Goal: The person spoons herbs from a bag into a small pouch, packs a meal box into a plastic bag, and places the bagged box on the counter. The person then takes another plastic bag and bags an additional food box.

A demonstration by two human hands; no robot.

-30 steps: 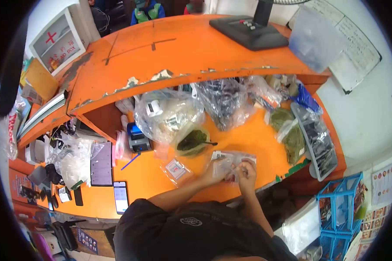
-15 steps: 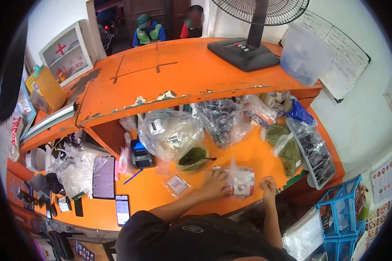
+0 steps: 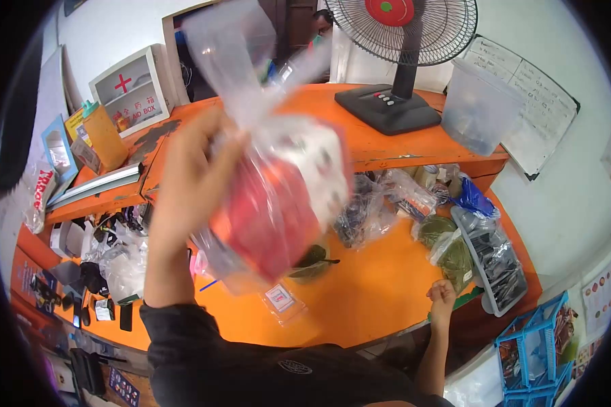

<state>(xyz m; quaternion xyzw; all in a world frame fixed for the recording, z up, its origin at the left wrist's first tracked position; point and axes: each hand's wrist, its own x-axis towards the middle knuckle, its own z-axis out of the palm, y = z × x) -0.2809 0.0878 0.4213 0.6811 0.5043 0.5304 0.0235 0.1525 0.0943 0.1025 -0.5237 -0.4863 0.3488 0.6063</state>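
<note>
My left hand is closed round the gathered neck of a clear plastic bag, raised high above the desk. Inside the bag is a red and white packet, blurred by motion. My right hand is at the desk's right front edge, fingers curled in and nothing visible in them. Behind the raised bag, an open bag of dark green contents is partly hidden. A small clear packet with a printed label lies flat on the orange desk.
A fan and a clear plastic bin stand on the upper counter. To the right are green-filled bags and a grey tray of wrapped black items. Blue baskets stand below. Plastic bags crowd the left side.
My left hand has lifted the bagged packet off the desk, up and to the left, toward the camera. My right hand stays near the desk edge. The view has tilted up slightly.
</note>
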